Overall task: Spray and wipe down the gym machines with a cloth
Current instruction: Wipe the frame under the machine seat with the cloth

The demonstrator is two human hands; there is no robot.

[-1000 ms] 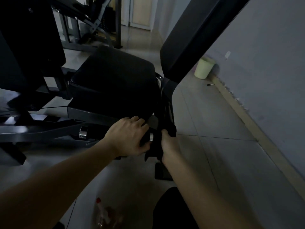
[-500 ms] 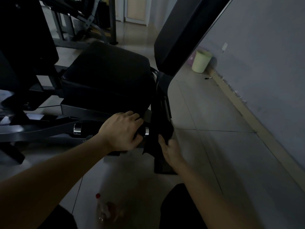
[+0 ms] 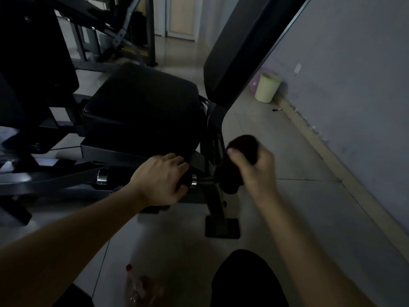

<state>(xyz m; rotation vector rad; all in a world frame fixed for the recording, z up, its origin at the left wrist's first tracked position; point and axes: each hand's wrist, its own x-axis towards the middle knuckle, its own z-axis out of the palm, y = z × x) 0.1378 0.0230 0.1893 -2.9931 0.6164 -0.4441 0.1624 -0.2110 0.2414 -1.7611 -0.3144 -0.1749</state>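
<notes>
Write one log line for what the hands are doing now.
left hand: grips handle | right hand: holds dark cloth | bottle: on floor

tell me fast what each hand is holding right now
Left hand: closed round the machine's black handle.
Right hand: closed on the dark cloth.

Dim gym: a person's left hand (image 3: 161, 178) grips a black handle (image 3: 115, 177) below the padded seat (image 3: 141, 107) of a weight machine. The blurred right hand (image 3: 256, 171) holds a bunched dark cloth (image 3: 242, 144) beside the machine's upright post (image 3: 218, 200). A red-capped bottle (image 3: 137, 282) lies on the tiled floor (image 3: 287, 207), and a pale bin (image 3: 266, 87) stands by the wall.
</notes>
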